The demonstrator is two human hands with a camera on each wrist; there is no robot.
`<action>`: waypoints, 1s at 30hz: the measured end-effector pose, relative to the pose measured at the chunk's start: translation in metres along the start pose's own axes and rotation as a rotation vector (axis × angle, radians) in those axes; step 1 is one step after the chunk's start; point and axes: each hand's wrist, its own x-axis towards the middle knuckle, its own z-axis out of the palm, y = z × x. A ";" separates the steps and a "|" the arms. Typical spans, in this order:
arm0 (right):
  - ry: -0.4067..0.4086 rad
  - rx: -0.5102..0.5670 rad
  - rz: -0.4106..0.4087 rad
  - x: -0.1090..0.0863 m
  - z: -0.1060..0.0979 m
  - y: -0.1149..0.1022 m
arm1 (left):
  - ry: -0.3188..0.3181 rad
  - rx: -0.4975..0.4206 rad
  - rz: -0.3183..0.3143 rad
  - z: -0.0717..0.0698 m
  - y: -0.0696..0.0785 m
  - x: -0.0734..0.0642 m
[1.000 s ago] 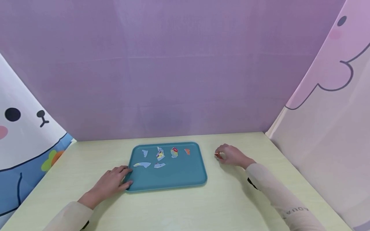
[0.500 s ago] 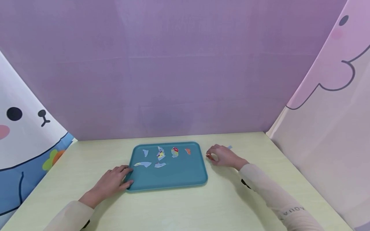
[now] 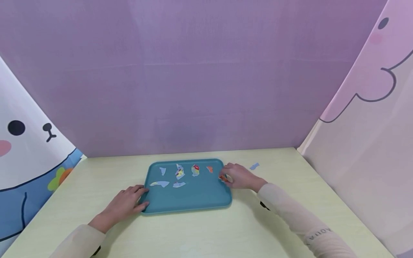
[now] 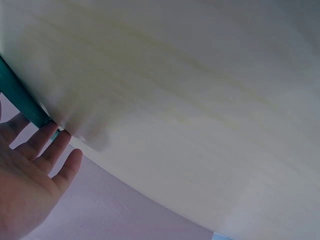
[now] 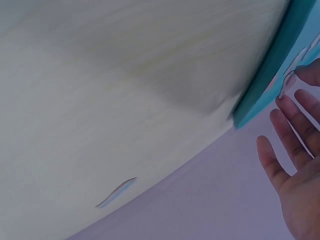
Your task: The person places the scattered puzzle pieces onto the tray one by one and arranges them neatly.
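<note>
My right hand (image 3: 239,177) pinches an orange, irregular piece of printed card (image 3: 223,178) between thumb and fingertips, over the right rim of the teal tray (image 3: 193,199). In the right wrist view this piece (image 5: 286,84) is seen nearly edge-on. My left hand (image 3: 124,203) rests on the tray's left edge, fingers spread and loosely extended. Similar cut card pieces lie in the tray. The back row has a blue one (image 3: 162,171), a multicoloured one (image 3: 179,172), a red-and-yellow one (image 3: 195,170) and a small orange one (image 3: 210,169).
Two more card pieces lie nearer the front, a long pale-blue one (image 3: 159,184) and a shorter one (image 3: 179,184). Right of the tray, a blue card piece (image 3: 254,166) lies on the pale table (image 3: 193,233). A purple backdrop (image 3: 193,89) rises behind the table's far edge.
My right hand has moved left from the table to the tray's right rim, carrying the orange card piece. The blue piece behind it has come into view. My left hand has stayed put.
</note>
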 end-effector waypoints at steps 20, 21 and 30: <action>-0.057 -0.065 -0.104 0.039 0.012 -0.034 | 0.008 -0.015 -0.003 0.003 -0.002 0.000; -0.059 -0.069 -0.104 0.041 0.013 -0.036 | 0.011 -0.015 -0.002 0.003 -0.002 0.000; -0.082 -0.083 -0.069 0.055 0.018 -0.046 | 0.017 -0.008 0.002 0.003 -0.001 0.000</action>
